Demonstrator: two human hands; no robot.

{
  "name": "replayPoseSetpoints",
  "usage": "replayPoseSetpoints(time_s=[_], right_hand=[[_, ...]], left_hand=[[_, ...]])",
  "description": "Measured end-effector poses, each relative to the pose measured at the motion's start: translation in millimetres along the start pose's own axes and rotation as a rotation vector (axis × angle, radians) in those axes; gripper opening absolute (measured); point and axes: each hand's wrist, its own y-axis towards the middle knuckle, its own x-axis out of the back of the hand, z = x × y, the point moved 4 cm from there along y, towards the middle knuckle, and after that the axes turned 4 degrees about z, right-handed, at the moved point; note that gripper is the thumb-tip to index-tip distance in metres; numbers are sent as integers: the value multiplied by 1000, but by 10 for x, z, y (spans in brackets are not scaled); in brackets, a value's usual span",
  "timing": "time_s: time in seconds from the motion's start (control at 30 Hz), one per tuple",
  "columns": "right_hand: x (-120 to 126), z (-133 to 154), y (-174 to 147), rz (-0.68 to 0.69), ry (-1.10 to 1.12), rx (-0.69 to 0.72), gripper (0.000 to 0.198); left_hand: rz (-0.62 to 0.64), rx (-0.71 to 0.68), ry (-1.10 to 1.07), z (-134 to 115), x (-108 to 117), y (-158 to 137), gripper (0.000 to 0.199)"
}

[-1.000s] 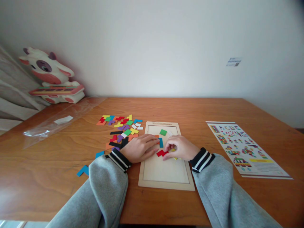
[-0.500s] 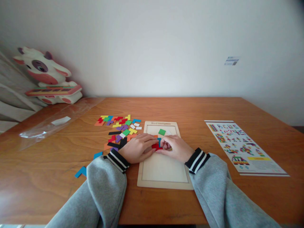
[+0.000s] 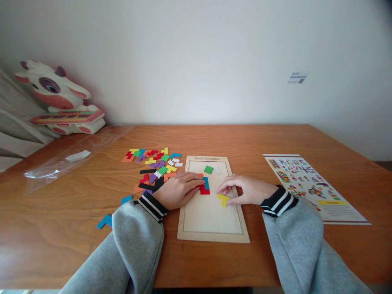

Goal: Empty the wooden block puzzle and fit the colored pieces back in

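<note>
A pale wooden puzzle board [image 3: 213, 239] lies flat in front of me. My left hand [image 3: 182, 190] rests over its left edge, fingers stretched out and fingertips against a blue puzzle piece [image 3: 206, 183] and a red puzzle piece [image 3: 205, 191]. Part of an orange piece [image 3: 200, 175] shows behind those fingers. At the board's right side, my right hand [image 3: 245, 189] holds a yellow puzzle piece [image 3: 224, 199] between thumb and fingers. Farther up the board lie a green piece [image 3: 208, 169] and a white piece [image 3: 217, 170].
Several coloured pieces [image 3: 150, 161] are scattered left of the board, with a blue piece [image 3: 105, 221] nearer me. A printed pattern sheet [image 3: 333, 210] lies right. A clear plastic bag [image 3: 52, 173] and a cow toy keyboard [image 3: 67, 116] are at the far left.
My right hand has moved right, away from the red and blue pieces, and the yellow piece now shows in its fingers. My left hand has stayed in place.
</note>
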Motion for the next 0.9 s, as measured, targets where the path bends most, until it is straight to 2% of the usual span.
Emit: replayPoseSetpoints(time_s=[0.07,0.2,0.5,0.6,0.77,0.9], right_hand=[[-19,12,9,17,23,-6,37],[-45,14,56,-35,-1,-57,37],[-108,124,88,-15,-207,-48,29],[-116,126,98,-22,-180,-65,24],[-136,139,92,6,-106,-31,30],[-168,181,100,39,-70,-1,30]], left_hand=[[7,5,2,-2,1,4,29],[1,3,2,-6,7,8,29],[10,15,-9,0,5,4,29],[29,14,-25,10,7,-2,32],[30,0,-42,24,14,-19,40],[18,3,-38,21,9,-17,39]])
